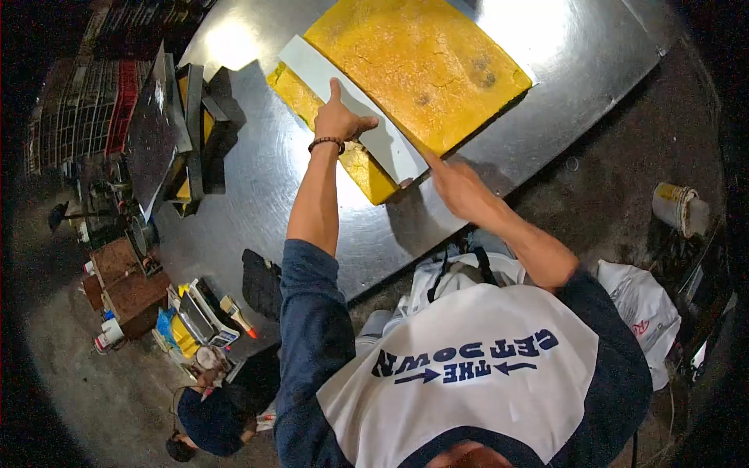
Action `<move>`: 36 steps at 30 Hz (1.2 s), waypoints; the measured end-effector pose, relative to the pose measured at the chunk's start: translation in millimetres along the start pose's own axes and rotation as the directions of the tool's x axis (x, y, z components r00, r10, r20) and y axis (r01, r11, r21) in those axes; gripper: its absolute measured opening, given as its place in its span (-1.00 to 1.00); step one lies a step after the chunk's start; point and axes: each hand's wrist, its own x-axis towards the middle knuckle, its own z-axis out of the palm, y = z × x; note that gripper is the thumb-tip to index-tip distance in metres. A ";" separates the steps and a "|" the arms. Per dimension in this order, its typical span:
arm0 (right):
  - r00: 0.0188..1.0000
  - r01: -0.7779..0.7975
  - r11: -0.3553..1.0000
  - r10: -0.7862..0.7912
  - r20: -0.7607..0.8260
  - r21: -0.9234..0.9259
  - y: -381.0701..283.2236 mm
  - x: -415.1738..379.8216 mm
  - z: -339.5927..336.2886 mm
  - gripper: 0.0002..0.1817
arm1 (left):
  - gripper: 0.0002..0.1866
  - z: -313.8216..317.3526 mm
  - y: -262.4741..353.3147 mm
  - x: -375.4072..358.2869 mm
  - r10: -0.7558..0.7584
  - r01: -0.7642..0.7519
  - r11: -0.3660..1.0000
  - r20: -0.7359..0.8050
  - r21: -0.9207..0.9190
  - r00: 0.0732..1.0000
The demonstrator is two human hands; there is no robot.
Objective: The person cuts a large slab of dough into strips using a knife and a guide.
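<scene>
A large yellow slab with a browned, cracked top, which looks like sheet cake (437,70), lies on the metal table. Along its left side runs a narrower yellow strip (367,173) of the same stuff. A flat pale board (382,140) lies lengthwise over that strip, its edge along the large slab. My left hand (340,118) presses on the board with index finger and thumb stretched apart. At the board's near end, by the slab's corner, is my right hand (460,186), fingers closed and pointing along the edge. Whatever it grips is hidden.
Dark-sided trays or frames (168,132) stand at the table's left. Beyond the near left corner are a scale (207,312), a brush (238,316) and a person (214,421). A black cloth (261,285) lies on the metal table (257,203). A bucket (680,209) and white bag (640,312) are right.
</scene>
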 end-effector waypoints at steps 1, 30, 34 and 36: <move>1.000 0.021 1.000 -0.021 -0.001 -0.021 -0.3 -11.0 -6.7 -0.44 | 0.45 -2.8 1.2 4.5 0.010 -0.010 1.000 -0.007 0.003 1.000; 0.994 -0.080 0.996 0.076 -0.083 -0.040 46.7 -56.5 36.4 -0.45 | 0.38 13.4 -16.8 13.0 0.230 -0.213 0.970 -0.162 0.115 0.960; 0.992 -0.123 0.992 0.122 -0.043 -0.008 57.4 -135.5 33.0 -0.44 | 0.42 4.9 -3.7 2.4 0.111 -0.107 0.992 -0.060 0.061 0.992; 0.982 -0.189 0.981 0.190 -0.003 0.046 42.9 -178.7 11.2 -0.44 | 0.41 2.5 -2.0 -2.1 0.122 -0.121 0.992 -0.042 0.017 0.992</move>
